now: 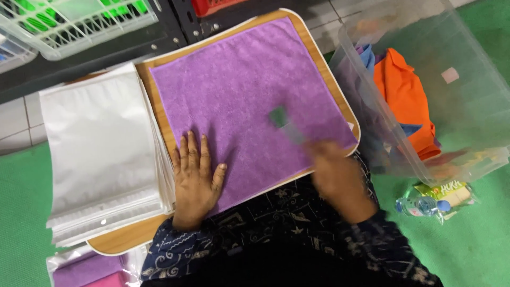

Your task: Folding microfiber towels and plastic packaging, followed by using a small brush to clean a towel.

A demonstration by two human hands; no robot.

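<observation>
A purple square cloth (244,85) lies spread flat on a small wooden board (319,53). My left hand (195,178) rests flat, fingers apart, on the cloth's near left corner. My right hand (337,178), blurred by motion, sits at the cloth's near right edge and grips a small tool with a pale handle and a dark green head (280,118) that touches the cloth's middle right part.
A stack of white plastic bags (98,143) lies left of the cloth. A clear plastic bin (457,111) on the right holds orange and blue cloths. A small water bottle (422,204) lies on the green floor. White baskets (69,24) stand behind. Packed purple cloths (85,268) sit near left.
</observation>
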